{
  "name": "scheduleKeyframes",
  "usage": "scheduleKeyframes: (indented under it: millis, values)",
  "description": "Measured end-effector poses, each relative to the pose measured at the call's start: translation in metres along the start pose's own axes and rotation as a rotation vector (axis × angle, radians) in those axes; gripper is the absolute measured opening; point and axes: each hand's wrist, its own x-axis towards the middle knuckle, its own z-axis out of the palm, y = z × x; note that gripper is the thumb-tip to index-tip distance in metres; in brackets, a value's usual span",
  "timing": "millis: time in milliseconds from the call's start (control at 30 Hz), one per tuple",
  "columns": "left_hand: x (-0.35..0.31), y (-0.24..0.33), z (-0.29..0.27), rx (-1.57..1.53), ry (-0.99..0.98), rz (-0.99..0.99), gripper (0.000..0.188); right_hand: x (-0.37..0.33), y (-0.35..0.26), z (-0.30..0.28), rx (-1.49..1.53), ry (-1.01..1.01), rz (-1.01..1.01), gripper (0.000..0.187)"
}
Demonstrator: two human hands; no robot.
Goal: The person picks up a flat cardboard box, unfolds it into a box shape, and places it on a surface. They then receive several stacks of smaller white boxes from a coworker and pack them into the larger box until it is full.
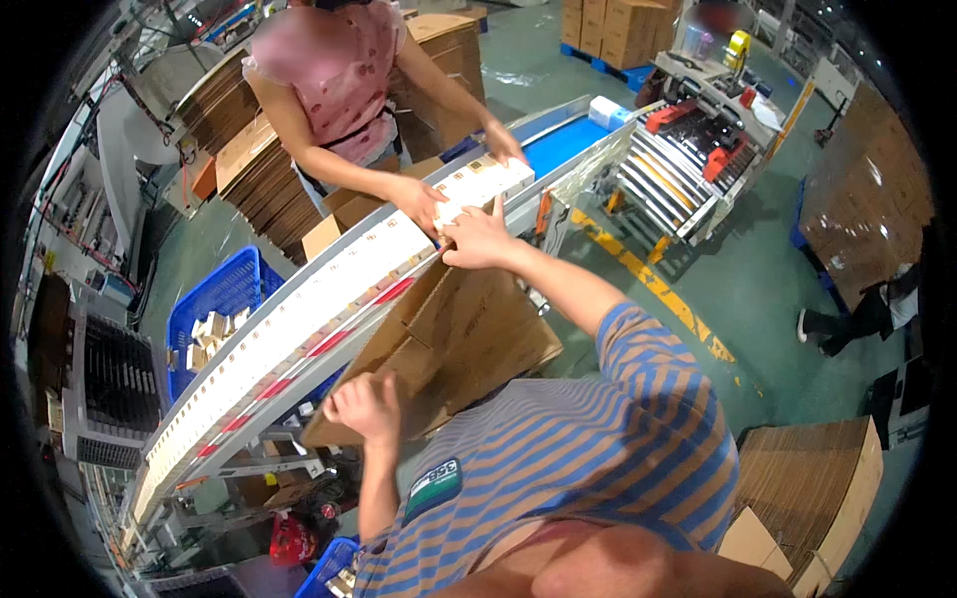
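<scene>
Right at the conveyor's [568, 146] near edge, the right hand [477, 239], fingers spread, touches the white boxes [495, 183], the left hand [365, 407] curls by the brown carton [469, 334], grip impossible to tell, and uneven pushing against the co-worker's hands [419, 202] could scatter them!

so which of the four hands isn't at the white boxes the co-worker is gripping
The wearer's left hand, low by the brown carton; the wearer's right hand and both co-worker's hands are at the white boxes.
</scene>
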Motion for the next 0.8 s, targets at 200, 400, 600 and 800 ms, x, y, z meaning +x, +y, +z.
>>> scheduleKeyframes:
  millis: [200,400,600,800]
  values:
    - [0.084,-0.011,-0.038,-0.625,0.154,0.339,0.038,-0.040,0.031,-0.050,0.010,-0.037,-0.094,0.020]
    - [-0.009,0.026,0.058,-0.601,-0.857,0.520,0.025,-0.153,-0.078,0.013,0.364,-0.289,-0.632,0.040]
    - [0.032,-0.017,0.060,-0.371,-0.413,0.563,0.031,-0.111,-0.087,0.053,0.449,-0.811,-0.825,0.060]
    - [0.085,-0.050,0.056,-0.136,-0.108,0.049,0.036,-0.076,-0.086,0.138,0.205,0.240,-0.745,0.032]
